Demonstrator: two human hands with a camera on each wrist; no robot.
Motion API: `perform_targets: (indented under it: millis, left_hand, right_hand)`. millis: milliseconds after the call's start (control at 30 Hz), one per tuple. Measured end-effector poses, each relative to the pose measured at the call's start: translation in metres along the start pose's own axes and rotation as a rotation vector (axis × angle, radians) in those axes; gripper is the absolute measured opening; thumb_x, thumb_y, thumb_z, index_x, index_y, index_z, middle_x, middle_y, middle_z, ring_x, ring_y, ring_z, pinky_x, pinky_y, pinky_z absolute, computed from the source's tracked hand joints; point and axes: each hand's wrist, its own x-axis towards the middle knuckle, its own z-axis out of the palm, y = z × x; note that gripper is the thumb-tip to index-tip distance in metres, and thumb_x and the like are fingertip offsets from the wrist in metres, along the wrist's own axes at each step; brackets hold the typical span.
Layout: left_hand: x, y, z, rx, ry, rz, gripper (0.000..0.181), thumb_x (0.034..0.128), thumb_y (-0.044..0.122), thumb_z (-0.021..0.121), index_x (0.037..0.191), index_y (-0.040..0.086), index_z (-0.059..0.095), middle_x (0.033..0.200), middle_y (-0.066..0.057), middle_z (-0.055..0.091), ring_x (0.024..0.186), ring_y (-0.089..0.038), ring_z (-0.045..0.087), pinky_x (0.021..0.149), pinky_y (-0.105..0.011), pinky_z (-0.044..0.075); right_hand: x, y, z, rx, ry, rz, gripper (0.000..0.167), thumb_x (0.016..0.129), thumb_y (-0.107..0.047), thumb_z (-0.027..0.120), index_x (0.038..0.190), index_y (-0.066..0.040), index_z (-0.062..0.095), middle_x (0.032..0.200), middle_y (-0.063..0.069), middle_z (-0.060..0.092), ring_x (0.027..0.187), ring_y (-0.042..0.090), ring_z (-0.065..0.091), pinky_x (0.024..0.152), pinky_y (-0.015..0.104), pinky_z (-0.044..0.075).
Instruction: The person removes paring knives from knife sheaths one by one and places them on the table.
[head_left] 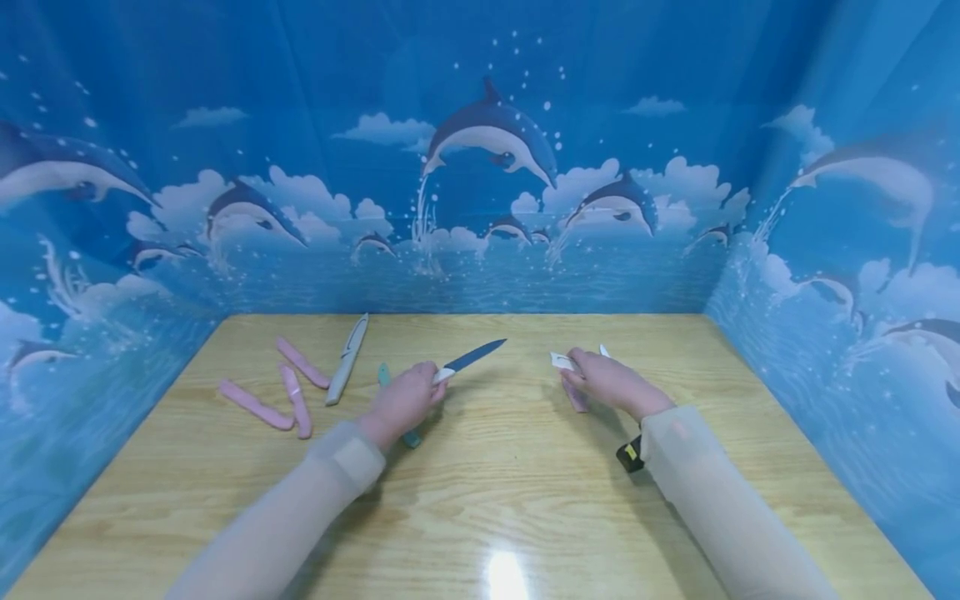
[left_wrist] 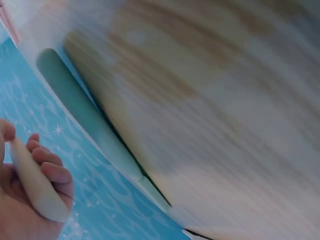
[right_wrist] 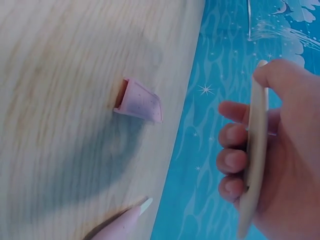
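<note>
The left hand grips the pale handle of a knife, whose dark blade points up and to the right. In the left wrist view, the fingers curl around that cream handle. The right hand holds a flat, cream-white sheath-like piece, its thumb along one edge in the right wrist view. Knife and piece are apart. Under the left hand lies a green item, partly hidden. A pink piece lies beneath the right hand.
Several pink pieces and a grey-white sheathed knife lie on the table's left. A pink item with a pale tip shows in the right wrist view. A black object is beside the right sleeve. Dolphin-print curtains surround the table.
</note>
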Motion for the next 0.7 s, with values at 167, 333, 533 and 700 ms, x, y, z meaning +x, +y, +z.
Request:
perform_targets:
  millis: [167, 333, 533, 700]
  left_hand:
    - [0.003, 0.008, 0.003, -0.061, -0.025, -0.050, 0.026, 0.1016, 0.025, 0.049, 0.103, -0.001, 0.054, 0.080, -0.006, 0.052, 0.062, -0.015, 0.049, 0.054, -0.026, 0.045]
    - [0.006, 0.017, 0.008, -0.037, 0.000, -0.051, 0.030, 0.1018, 0.026, 0.049, 0.104, -0.003, 0.056, 0.081, -0.009, 0.056, 0.062, -0.017, 0.053, 0.057, -0.030, 0.049]
    - [0.009, 0.030, 0.015, 0.017, 0.055, -0.052, 0.031, 0.1018, 0.028, 0.049, 0.096, -0.001, 0.058, 0.077, -0.009, 0.058, 0.060, -0.018, 0.053, 0.056, -0.033, 0.049]
    - [0.012, 0.043, 0.017, 0.068, 0.079, -0.076, 0.034, 0.1009, 0.032, 0.049, 0.092, 0.000, 0.058, 0.075, -0.009, 0.058, 0.061, -0.019, 0.054, 0.054, -0.033, 0.049]
  right_hand:
    - [0.003, -0.002, 0.003, -0.100, 0.043, 0.024, 0.024, 0.104, -0.025, 0.043, 0.105, -0.004, 0.054, 0.071, 0.002, 0.065, 0.064, 0.015, 0.054, 0.071, 0.033, 0.044]
    - [0.006, -0.007, 0.005, -0.200, 0.069, 0.046, 0.027, 0.103, -0.030, 0.046, 0.100, -0.005, 0.057, 0.073, 0.002, 0.065, 0.066, 0.014, 0.055, 0.073, 0.037, 0.047]
    - [0.012, -0.015, 0.008, -0.305, 0.120, 0.096, 0.036, 0.100, -0.035, 0.050, 0.102, -0.002, 0.062, 0.092, 0.010, 0.064, 0.079, 0.021, 0.060, 0.078, 0.045, 0.051]
    - [0.017, -0.024, 0.011, -0.293, 0.100, 0.153, 0.039, 0.101, -0.036, 0.047, 0.098, 0.000, 0.062, 0.085, 0.010, 0.063, 0.072, 0.021, 0.058, 0.076, 0.043, 0.050]
